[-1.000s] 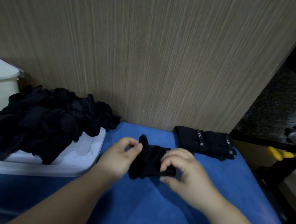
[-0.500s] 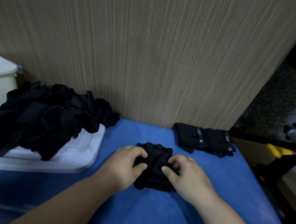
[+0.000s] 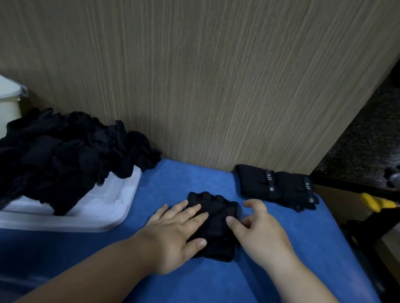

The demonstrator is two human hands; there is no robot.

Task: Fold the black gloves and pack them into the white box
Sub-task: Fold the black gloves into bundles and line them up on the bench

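Grips have loosened: the left hand (image 3: 175, 232) lies flat, fingers straight, pressing the small folded black fabric glove (image 3: 216, 217) onto the blue table (image 3: 228, 292); the right hand (image 3: 259, 231), fingers relaxed, touches its right edge. A second ago both pinched it mid-fold. The fold looks done; packing into the shallow white box (image 3: 103, 211) at left remains.

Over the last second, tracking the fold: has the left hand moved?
Yes: the left hand slid right, away from the white tray, flat onto the glove.
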